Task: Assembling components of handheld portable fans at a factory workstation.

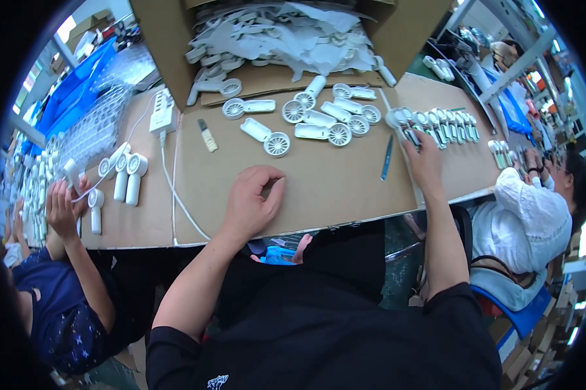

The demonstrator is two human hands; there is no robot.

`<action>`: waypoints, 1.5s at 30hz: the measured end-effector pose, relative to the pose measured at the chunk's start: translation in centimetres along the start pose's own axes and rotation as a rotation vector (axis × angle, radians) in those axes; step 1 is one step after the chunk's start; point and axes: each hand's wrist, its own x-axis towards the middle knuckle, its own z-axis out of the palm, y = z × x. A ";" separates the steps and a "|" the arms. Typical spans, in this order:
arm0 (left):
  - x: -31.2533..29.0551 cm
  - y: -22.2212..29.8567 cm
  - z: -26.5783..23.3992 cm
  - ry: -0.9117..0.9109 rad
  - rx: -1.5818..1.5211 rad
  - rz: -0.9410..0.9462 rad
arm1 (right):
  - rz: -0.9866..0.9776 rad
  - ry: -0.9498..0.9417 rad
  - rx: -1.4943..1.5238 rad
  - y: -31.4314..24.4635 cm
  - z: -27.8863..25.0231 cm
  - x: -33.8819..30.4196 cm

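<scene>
My left hand rests on the cardboard-covered table, fingers curled in toward the thumb, with nothing visible in it. Reaching forward on the right, my right hand has its fingertips closed on a handheld fan housing at the left end of a row. The fingers partly cover this piece. Further white fan housings in that row show dark and green parts in their handles. Several open white fan housings with spoked round heads lie ahead of my hands. Blue tweezers lie between these and my right hand.
A small flat tool and a white power strip with a cable lie left. Behind, a cardboard box holds piled white parts and sheets. Co-workers sit on both sides; finished-looking fans stand near the left one.
</scene>
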 end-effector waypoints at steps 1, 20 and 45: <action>-0.2 0.0 -0.2 0.020 -0.045 -0.017 | -0.013 -0.015 0.008 -1.0 0.1 -0.7; -1.7 0.0 -1.4 -0.088 0.189 0.131 | -0.296 -0.630 0.612 -14.5 5.1 -9.1; -2.0 -0.3 -1.2 -0.068 0.160 0.130 | -0.372 -0.388 0.540 -19.2 6.7 -10.9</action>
